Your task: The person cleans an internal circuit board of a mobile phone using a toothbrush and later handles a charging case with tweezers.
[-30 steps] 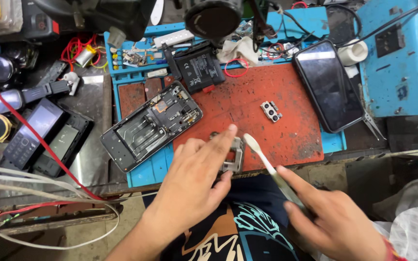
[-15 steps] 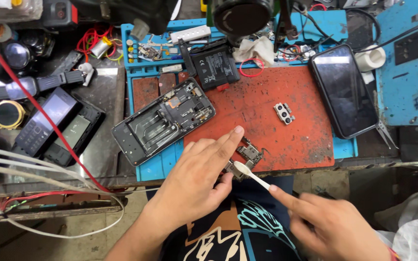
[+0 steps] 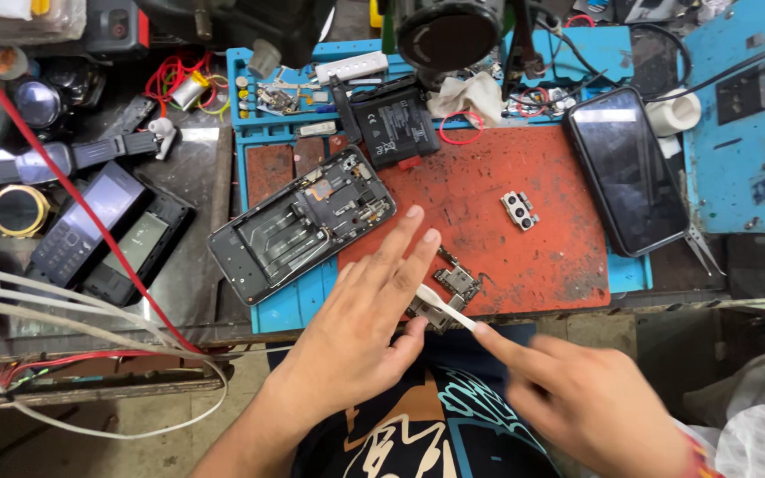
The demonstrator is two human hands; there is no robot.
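Head view: circuit board (image 3: 446, 296) lies at the near edge of the red mat (image 3: 524, 248), pinned by the left hand (image 3: 356, 341) with fingers spread. Since the earlier frames, the right hand (image 3: 577, 398), pinching a white brush (image 3: 444, 308), has brought its tip down onto the board. Labelled black battery (image 3: 397, 126) sits at the mat's far-left corner.

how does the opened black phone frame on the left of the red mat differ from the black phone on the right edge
The opened black phone frame lies tilted with its inner parts bare; the glossy black phone is closed, showing a smooth dark face. The frame sits near the left hand; the closed phone lies apart from both hands. Both rest partly on the red mat.
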